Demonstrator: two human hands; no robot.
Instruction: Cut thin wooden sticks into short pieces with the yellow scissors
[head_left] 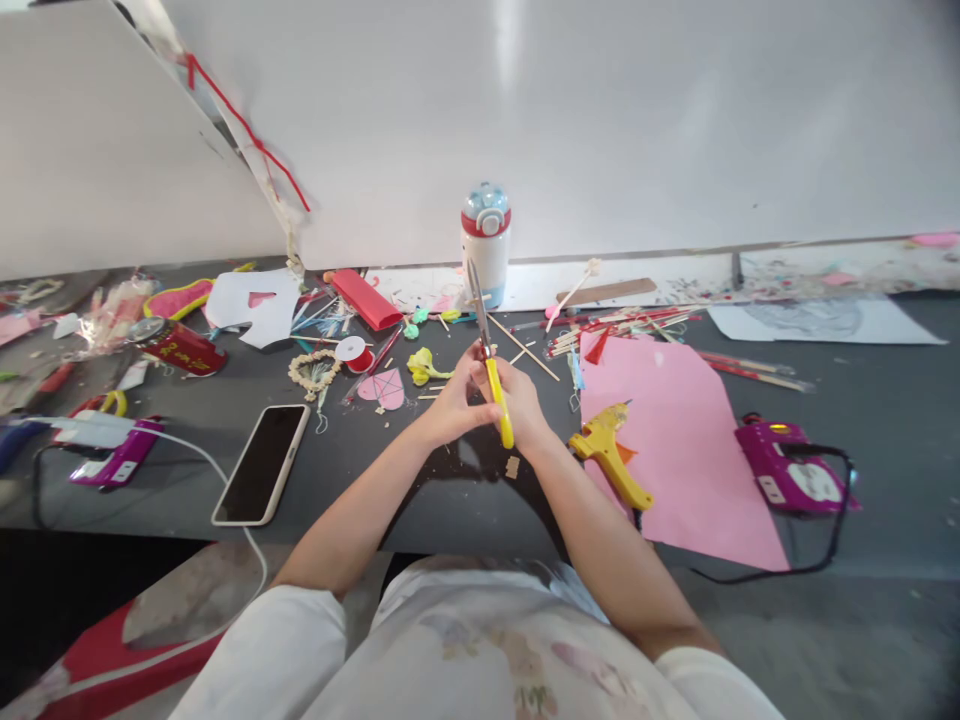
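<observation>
"As I look down at the counter, my right hand has its fingers curled round the yellow handle of a cutting tool."

"And your left hand?"

"It meets the right one from the other side, thumb up against the handle. Whether those fingers grasp anything else, I cannot tell; the two overlap too closely."

"Where exactly is the tool?"

"Between my hands, raised above the counter. Its metal blade points up and away from me, crossing my view of a pale bottle with a blue top and a red band, which stands upright by the white board."

"What's on your right?"

"Near my forearm, a yellow glue gun lies over the left part of a pink sheet. Just past the sheet there's a purple power strip with a black plug in it."

"And the other way?"

"A phone lies flat, screen dark. Farther back are a red can on its side, a spool of red ribbon and, just beside that, a pink paper heart. Nearer my left fingers is a crumpled yellow piece."
</observation>
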